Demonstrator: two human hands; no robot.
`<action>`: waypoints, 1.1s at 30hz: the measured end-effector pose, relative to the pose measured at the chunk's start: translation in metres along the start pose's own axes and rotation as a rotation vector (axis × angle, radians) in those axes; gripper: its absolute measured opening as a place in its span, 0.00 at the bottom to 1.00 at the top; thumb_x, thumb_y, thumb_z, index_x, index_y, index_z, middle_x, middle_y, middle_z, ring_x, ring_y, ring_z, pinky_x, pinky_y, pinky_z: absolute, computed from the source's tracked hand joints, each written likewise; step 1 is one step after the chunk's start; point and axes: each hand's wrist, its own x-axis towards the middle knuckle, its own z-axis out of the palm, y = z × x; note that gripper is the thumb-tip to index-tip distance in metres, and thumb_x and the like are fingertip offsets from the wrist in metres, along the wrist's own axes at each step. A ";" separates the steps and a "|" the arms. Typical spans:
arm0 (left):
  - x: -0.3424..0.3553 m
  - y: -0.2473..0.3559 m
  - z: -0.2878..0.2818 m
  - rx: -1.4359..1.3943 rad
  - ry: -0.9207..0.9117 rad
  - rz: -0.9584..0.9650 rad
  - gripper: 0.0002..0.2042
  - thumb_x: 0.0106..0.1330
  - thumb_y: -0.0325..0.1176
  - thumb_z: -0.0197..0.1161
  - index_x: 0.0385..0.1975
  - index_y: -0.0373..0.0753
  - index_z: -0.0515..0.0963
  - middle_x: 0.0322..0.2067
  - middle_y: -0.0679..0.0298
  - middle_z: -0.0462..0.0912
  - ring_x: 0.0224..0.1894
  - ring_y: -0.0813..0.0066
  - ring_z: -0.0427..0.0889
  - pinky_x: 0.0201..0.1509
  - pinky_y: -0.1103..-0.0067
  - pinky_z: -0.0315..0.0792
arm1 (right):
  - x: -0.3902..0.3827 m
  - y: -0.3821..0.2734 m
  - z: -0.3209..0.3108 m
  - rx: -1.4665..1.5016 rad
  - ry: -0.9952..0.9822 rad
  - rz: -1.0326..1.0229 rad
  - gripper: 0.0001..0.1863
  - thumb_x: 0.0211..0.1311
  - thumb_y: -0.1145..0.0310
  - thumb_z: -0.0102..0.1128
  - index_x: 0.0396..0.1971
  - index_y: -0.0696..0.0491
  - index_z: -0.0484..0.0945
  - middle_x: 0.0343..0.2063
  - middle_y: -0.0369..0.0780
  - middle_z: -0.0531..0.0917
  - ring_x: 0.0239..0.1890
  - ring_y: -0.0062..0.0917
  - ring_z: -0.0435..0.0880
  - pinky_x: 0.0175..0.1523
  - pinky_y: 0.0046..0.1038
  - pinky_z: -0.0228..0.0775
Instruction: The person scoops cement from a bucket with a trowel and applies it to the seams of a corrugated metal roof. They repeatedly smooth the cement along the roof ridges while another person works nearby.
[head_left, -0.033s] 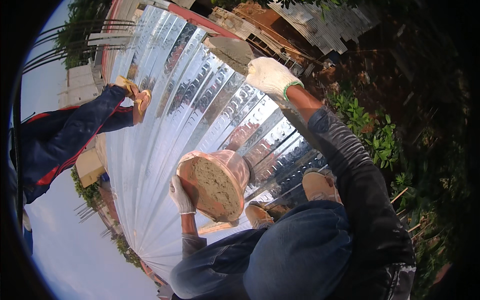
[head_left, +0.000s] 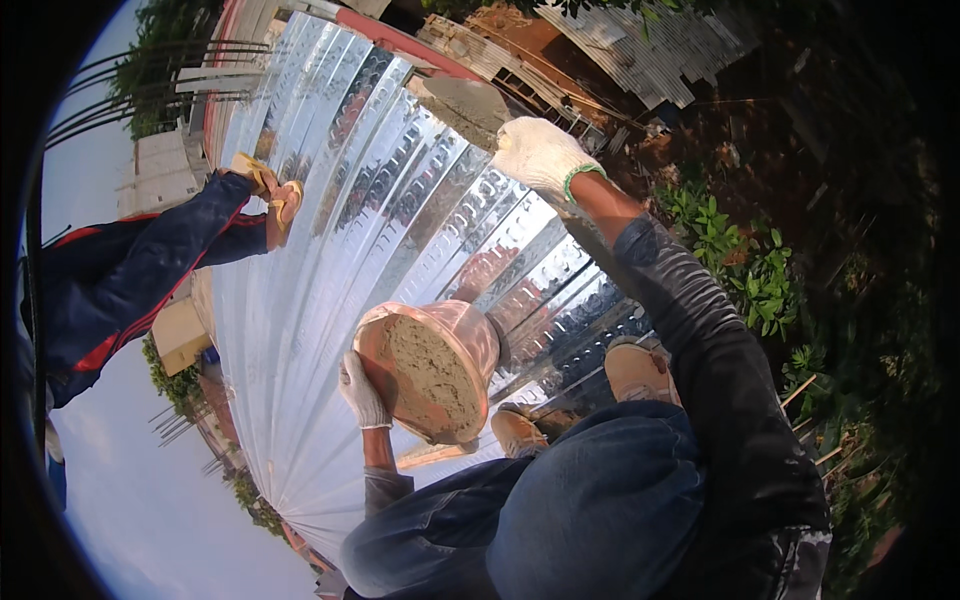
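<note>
My left hand (head_left: 362, 392), in a white knit glove, is closed on the rim of a pinkish plastic bucket (head_left: 478, 335). Wet grey mortar (head_left: 428, 372) lies inside the bucket, which rests tilted on shiny corrugated metal sheeting (head_left: 330, 300). Farther off, my gloved right hand (head_left: 545, 152) is closed in a fist at the sheet's right edge. A mortar-smeared trowel blade (head_left: 462, 106) extends from that fist over the edge; its handle is hidden by the fingers. Grey mortar runs along the edge below my right hand.
Another person's sandaled feet (head_left: 275, 195) stand on the sheeting at the left. My shoes (head_left: 642, 372) are near the right edge. Beyond that edge lie a drop, leafy plants (head_left: 730, 250) and lower corrugated roofs (head_left: 650, 45). Dark rods (head_left: 90, 100) stick out at the upper left.
</note>
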 end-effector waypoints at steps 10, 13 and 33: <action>0.011 -0.009 -0.008 -0.027 -0.013 0.000 0.14 0.84 0.45 0.62 0.41 0.40 0.83 0.36 0.74 0.82 0.36 0.85 0.77 0.40 0.80 0.73 | -0.056 -0.004 0.011 -0.017 0.105 -0.199 0.18 0.67 0.58 0.58 0.44 0.57 0.85 0.43 0.57 0.88 0.50 0.55 0.87 0.57 0.50 0.80; 0.007 -0.008 0.003 -0.045 -0.014 0.001 0.14 0.83 0.45 0.63 0.41 0.40 0.83 0.36 0.74 0.81 0.36 0.85 0.76 0.41 0.81 0.73 | -0.051 0.007 -0.002 0.016 0.126 -0.247 0.19 0.67 0.56 0.60 0.42 0.59 0.83 0.42 0.58 0.87 0.49 0.55 0.87 0.56 0.50 0.79; 0.011 -0.011 0.001 -0.032 0.003 0.053 0.14 0.82 0.44 0.65 0.36 0.41 0.83 0.32 0.76 0.79 0.35 0.87 0.73 0.40 0.82 0.70 | -0.065 0.000 -0.044 0.473 -0.330 -0.128 0.17 0.66 0.56 0.70 0.30 0.56 0.81 0.24 0.35 0.82 0.26 0.16 0.78 0.33 0.30 0.73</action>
